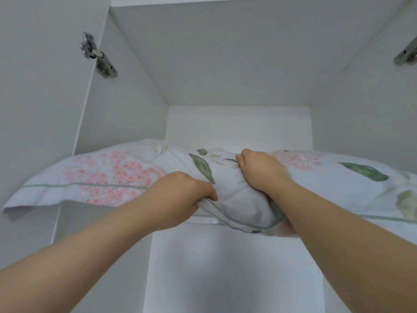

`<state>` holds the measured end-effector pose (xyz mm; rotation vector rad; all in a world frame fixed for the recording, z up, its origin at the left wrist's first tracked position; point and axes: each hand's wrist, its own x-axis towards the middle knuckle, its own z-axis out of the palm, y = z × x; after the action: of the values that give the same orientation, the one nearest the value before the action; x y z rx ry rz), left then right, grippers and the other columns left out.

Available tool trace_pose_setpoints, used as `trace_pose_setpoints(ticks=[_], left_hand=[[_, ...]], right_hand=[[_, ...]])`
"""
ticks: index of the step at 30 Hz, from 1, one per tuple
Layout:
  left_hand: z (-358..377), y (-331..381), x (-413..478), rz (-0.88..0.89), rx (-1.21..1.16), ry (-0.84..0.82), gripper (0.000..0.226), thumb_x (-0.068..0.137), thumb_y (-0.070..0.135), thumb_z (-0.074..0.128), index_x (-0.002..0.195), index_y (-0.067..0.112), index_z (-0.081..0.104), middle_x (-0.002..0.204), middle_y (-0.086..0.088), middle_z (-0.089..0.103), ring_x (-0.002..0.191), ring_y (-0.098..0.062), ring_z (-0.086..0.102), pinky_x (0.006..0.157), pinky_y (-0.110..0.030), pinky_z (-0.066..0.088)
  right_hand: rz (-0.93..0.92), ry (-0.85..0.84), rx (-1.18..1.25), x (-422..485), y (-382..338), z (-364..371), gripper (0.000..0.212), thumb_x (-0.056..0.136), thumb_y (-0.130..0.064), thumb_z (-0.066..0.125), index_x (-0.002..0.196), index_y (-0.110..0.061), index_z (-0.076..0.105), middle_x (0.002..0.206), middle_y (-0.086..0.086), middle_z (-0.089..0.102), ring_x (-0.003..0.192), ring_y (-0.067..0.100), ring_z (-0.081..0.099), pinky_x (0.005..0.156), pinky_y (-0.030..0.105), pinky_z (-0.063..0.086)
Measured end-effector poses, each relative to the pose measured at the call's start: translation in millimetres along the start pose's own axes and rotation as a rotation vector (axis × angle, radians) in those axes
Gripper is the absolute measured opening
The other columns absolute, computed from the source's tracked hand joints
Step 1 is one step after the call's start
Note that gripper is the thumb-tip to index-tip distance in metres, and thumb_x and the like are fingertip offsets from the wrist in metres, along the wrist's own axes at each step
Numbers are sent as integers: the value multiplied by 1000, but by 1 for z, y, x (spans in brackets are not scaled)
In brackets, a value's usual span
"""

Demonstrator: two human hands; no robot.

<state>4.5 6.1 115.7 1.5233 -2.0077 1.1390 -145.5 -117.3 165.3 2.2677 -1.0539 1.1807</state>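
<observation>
A flowered pillow (126,175) lies across the front of a shelf (207,219) inside a white cupboard (135,98). Its long axis runs left to right, square to the way in. The left end sticks out past the cupboard's side wall, in front of the open door with its metal hinge (99,56). The right end runs out of the picture.

Both hands are on the pillow's middle. The left hand (180,190) has a clenched grip on the near edge, with its fingers curled round a bunch of the cover at the shelf's front. The right hand (264,170) sits higher and further in, on top of the pillow. Its grip is closed on a fistful of cloth and the wrist bears down. Between the two hands the stuffing is squeezed into a lump that sags below the shelf's edge.

The back wall (239,125) is well apart from the pillow, so depth looks plentiful. The sticking point is probably width. Lying crosswise, the pillow likely passes the opening only if its ends fold inward or its long axis swings to point into the cupboard. The right hand, nearer the back, seems better placed to steer that.
</observation>
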Motion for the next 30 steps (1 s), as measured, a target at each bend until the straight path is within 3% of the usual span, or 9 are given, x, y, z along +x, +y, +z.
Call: trace_pose_setpoints(ticks=[3,6,8,12,15,17,21,25,30], left_hand=[[-35,7,9,-99,-264,-373,31,80,45,60,110,40,61,121,19,60,114,-3,53,98,-20,40],[-54,3,25,-188,-637,-7,33,73,60,57,91,35,69,101,12,71,92,6,60,85,-14,43],[-47,-6,46,-272,-405,278,29,84,56,49,96,35,64,105,9,69,100,-1,58,91,-24,42],[10,-19,58,-416,17,80,50,89,61,29,132,38,38,146,8,37,138,-20,25,109,-45,18],[47,-19,47,-453,71,173,63,84,65,7,138,40,29,151,8,30,141,-19,20,113,-46,11],[54,-18,40,-454,127,262,74,77,63,-4,137,38,31,148,10,36,138,-17,28,112,-45,14],[57,-20,40,-454,99,346,78,76,61,-1,134,29,40,131,6,57,123,-17,48,104,-38,24],[55,-20,43,-446,134,395,77,74,59,-1,114,26,56,100,0,71,98,-22,62,91,-35,33],[53,-22,44,-442,143,372,76,75,59,1,91,21,65,79,-5,72,80,-27,63,84,-33,36]], right_hand=[[-2,76,14,-7,0,1,41,100,-35,24,102,-6,54,108,21,64,99,38,59,73,38,41],[-34,193,11,-21,-1,3,39,100,-37,26,93,-9,54,97,18,67,89,37,61,66,36,38],[-41,227,24,-28,-1,1,37,99,-38,27,83,-14,51,91,15,67,84,36,61,63,35,37],[-57,188,55,-35,-2,-13,42,95,-40,35,58,-19,33,72,8,57,77,33,57,60,32,34],[-26,246,-19,-20,-4,-22,32,90,-41,43,66,-20,44,76,4,57,76,28,50,63,31,33],[-45,319,-74,-3,-7,-25,21,89,-41,45,95,-23,54,102,7,63,95,29,51,76,37,35],[4,24,-201,30,-5,-12,59,87,-61,32,139,-32,32,147,0,39,137,26,28,108,48,17],[74,-261,-126,47,1,6,66,86,-70,20,131,-29,48,142,0,49,132,25,42,109,46,19],[62,-227,-112,48,3,9,63,88,-63,36,112,-12,63,126,13,60,113,32,55,83,31,38]])
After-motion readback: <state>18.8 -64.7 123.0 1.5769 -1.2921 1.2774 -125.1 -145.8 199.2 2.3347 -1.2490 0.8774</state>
